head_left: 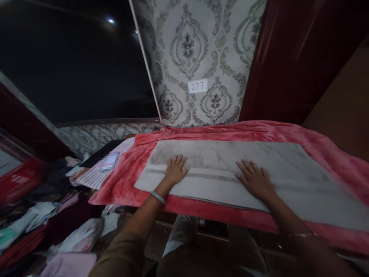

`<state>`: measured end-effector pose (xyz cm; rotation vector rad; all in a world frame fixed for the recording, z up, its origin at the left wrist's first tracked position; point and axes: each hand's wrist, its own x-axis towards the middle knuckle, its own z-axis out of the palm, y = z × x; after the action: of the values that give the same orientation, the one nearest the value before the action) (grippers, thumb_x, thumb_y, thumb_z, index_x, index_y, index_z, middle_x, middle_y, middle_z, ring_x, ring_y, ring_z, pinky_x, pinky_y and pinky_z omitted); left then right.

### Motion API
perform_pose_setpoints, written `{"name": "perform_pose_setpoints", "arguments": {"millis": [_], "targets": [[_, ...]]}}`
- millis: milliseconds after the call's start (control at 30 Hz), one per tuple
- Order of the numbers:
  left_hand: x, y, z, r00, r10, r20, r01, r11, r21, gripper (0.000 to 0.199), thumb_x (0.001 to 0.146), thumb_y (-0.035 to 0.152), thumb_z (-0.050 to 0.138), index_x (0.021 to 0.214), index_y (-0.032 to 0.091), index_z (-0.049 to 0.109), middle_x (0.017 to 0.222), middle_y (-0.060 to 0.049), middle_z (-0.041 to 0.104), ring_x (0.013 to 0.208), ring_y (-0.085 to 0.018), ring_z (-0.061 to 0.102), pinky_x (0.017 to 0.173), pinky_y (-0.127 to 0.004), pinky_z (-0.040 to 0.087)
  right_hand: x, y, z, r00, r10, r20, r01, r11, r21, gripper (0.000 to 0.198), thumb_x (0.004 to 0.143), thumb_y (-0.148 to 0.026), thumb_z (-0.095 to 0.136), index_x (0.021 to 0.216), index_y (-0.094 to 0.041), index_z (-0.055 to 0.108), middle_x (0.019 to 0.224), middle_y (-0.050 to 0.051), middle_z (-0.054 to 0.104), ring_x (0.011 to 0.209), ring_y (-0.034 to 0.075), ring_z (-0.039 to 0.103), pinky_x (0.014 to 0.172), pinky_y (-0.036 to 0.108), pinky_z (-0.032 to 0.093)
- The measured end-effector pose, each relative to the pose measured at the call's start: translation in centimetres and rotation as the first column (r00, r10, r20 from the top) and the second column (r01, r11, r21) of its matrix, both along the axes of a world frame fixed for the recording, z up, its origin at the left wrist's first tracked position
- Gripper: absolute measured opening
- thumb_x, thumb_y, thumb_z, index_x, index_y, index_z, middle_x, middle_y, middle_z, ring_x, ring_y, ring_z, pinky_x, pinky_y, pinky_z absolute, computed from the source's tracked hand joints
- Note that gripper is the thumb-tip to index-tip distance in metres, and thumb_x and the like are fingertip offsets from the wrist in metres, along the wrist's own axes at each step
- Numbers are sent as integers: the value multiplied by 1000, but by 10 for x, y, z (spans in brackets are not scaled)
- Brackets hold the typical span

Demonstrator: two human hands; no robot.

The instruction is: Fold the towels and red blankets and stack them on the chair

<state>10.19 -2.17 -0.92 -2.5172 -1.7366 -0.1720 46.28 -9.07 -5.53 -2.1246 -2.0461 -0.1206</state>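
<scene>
Well apart, both hands lie flat on gray cloth.

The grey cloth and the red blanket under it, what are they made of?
The grey cloth looks like soft, matt, short-pile fabric, perhaps plush: its surface shows brushed darker and lighter patches. The red blanket seems fluffy fleece, slightly shiny, with soft creases. Exact fibres can't be told.

Grey cloth laid flat over red blanket

From my remote seat I see the left hand resting on the cloth's left part; the right hand rests nearer its middle, fingers spread; beyond the cloth I read 277 on a paper label; left of the cloth lies striped fabric.
</scene>
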Motion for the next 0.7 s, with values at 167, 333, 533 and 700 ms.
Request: {"name": "perform_pose_setpoints", "arguments": {"millis": [167, 333, 533, 700], "targets": [[-55, 0, 11, 968, 251, -26, -251, 968, 2, 63, 101, 52, 31, 157, 24, 38, 165, -10, 34, 152, -36, 28, 122, -61, 22, 5, 6, -8, 1000, 31, -1, -30, 999, 32, 65, 97, -55, 25, 156, -30, 41, 164, 3, 33, 151, 32, 29, 118, 60, 29], [-113, -16, 18, 919, 392, 41, -393, 918, 55, 55, 100, 37, 36, 150, 16, 48, 155, -17, 49, 141, -34, 46, 114, -52, 38, 1, 4, -6, 1000, 26, -7, -26, 998, 52, 66, 96, -53, 25, 155, -29, 42, 163, 4, 36, 149, 33, 31, 116, 61, 31], [-151, -21, 26, 835, 470, 285, -488, 873, -8, 41, 96, 23, 39, 124, 16, 68, 114, -16, 73, 110, -28, 68, 94, -41, 54, 3, 6, -10, 999, 36, -19, -34, 995, 89, 67, 94, -53, 24, 153, -29, 45, 161, 5, 39, 149, 33, 32, 116, 62, 30], [-185, -31, 33, 697, 554, 456, -433, 831, -348, 42, 101, 33, 35, 111, 16, 72, 84, -9, 74, 75, -21, 72, 68, -34, 58, 11, 7, -21, 997, 46, -56, -40, 995, 95, 72, 93, -59, 22, 153, -28, 45, 162, 5, 38, 148, 35, 33, 115, 63, 30]]}}
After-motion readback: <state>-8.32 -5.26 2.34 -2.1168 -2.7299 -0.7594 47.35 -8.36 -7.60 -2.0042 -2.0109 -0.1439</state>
